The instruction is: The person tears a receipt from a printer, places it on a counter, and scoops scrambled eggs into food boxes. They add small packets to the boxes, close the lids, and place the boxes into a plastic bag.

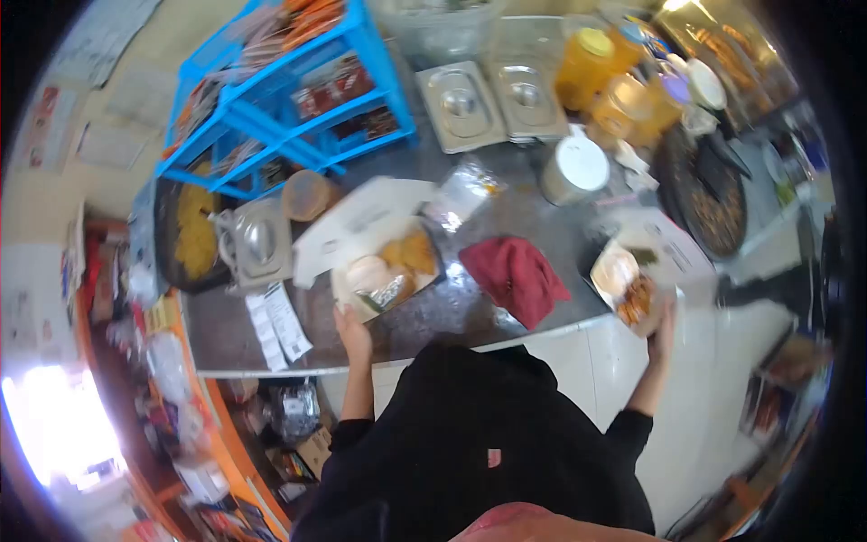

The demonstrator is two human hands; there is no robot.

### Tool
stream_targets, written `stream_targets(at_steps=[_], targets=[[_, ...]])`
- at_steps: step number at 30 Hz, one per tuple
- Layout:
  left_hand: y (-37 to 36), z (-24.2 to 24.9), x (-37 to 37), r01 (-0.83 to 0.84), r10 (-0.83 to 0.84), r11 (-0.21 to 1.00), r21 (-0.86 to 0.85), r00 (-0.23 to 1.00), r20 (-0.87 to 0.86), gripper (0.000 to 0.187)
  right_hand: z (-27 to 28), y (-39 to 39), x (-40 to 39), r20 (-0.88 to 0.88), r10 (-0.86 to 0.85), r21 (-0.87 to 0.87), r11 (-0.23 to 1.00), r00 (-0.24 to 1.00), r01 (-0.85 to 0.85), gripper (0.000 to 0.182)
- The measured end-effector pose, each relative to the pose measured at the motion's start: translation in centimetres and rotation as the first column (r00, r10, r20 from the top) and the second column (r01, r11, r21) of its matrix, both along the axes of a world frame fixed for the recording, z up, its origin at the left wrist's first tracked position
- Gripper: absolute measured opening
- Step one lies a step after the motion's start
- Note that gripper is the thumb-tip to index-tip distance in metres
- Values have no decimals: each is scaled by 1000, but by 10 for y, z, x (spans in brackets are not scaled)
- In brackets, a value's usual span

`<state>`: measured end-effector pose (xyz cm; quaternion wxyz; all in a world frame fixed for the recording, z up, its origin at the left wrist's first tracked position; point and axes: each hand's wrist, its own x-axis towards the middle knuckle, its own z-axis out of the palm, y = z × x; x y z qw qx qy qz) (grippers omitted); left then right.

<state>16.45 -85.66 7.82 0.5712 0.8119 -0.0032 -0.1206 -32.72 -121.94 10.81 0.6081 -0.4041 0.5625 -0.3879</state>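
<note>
Two white cardboard takeaway boxes, lids folded back, are in my hands. My left hand (354,336) grips the near left corner of the left takeaway box (339,237), which rests on the dark counter. Inside are a mound of rice (368,274), a golden-brown fried piece (411,253) and something in clear wrapping. My right hand (662,332) is closed on the near right side of the right takeaway box (673,246), at the counter's right end. It contains rice (619,268), saucy brown pieces (636,301) and something green. Some fingers are hidden by the boxes.
Between the boxes lies a crumpled dark red cloth (517,278). Printed receipts (278,327) lie at the left. Behind stand a blue rack (361,54), lidded steel pans (462,104), a white-lidded canister (578,167), yellow jars (584,68) and a dark pan (700,199).
</note>
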Motion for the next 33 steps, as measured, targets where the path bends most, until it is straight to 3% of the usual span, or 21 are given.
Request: stream_targets(at_steps=[1, 4, 5, 7, 8, 10, 11, 12, 13, 14, 15, 16, 17, 18, 19, 20, 25, 27, 29, 31, 33], targets=[[-5, 13, -1, 85, -84, 996, 18, 993, -80, 50, -1, 1, 0, -79, 33, -57, 998, 996, -37, 54], [-3, 14, 1, 113, -98, 977, 180, 991, -89, 49, -19, -6, 6, -115, -127, -55, 991, 985, 122, 43], [-13, 28, -8, 0, -21, 988, 156, 991, 132, 48, -27, -9, 1, -151, -173, -60, 984, 973, 165, 40], [-37, 66, -45, -217, 174, 976, 19, 829, 532, 47, -27, -6, 6, -462, -247, -126, 969, 852, 213, 34], [-49, 72, -63, 21, 14, 998, -61, 848, 530, 46, -25, 1, 9, -487, -255, -171, 966, 836, 195, 36], [-72, 79, -100, 438, -257, 874, -210, 783, 566, 44, -19, 0, 14, -537, -235, -250, 962, 811, 113, 42], [-91, 81, -107, 729, -653, 672, -132, 667, 358, 42, -17, -3, 8, -547, -237, -292, 953, 803, 82, 41], [-129, 93, -117, 898, -825, 439, 18, 396, 403, 41, -18, 0, 4, -552, -227, -326, 945, 802, 44, 40], [-163, 83, -147, 878, -833, 427, -215, 475, 283, 44, -21, 1, 7, -550, -198, -355, 935, 811, -12, 39], [-196, 54, -165, 879, -842, 394, -268, 462, 278, 53, -26, 1, 3, -529, -137, -323, 945, 837, -50, 37], [-228, 54, -175, 911, -940, 334, -244, 339, -19, 59, -33, -2, -6, -499, -54, -286, 952, 865, -106, 36], [-242, 57, -180, 939, -941, 327, -103, 333, 53, 62, -43, -5, -7, -493, -89, -267, 962, 865, -53, 33], [-257, 60, -185, 943, -939, 329, 42, 322, 121, 65, -30, -7, 2, -292, 8, -273, 958, 956, -91, 32], [-265, 63, -188, 946, -944, 324, 28, 321, 69, 61, -12, -4, 8, -282, 101, -143, 979, 954, -146, 33], [-268, 51, -191, 938, -944, 325, 119, 316, 92, 53, -13, -3, 9, -295, 106, -127, 981, 950, -149, 34], [-260, 67, -185, 942, -946, 323, 93, 323, 12, 47, -13, -3, 9, -315, 94, -115, 984, 944, -137, 36], [-186, 121, -167, 845, -860, 508, 166, 485, 159, 40, 70, 36, 79, -233, 157, -200, 958, 960, -206, 41], [-141, 146, -146, 786, -800, 593, 175, 550, 239, 36, 85, 53, 109, -259, 347, -115, 915, 901, -386, 42], [-92, 156, -128, 728, -750, 661, 183, 632, 193, 29, 90, 72, 139, -389, 517, -21, 822, 762, -569, 42], [-45, 176, -119, 626, -650, 741, 245, 760, 24, 23, 70, 93, 171, -436, 664, -10, 671, 607, -741, 39], [-5, 160, -115, 511, -548, 799, 316, 836, 36, 19, 60, 123, 217, -332, 749, -216, 530, 573, -820, 37]])
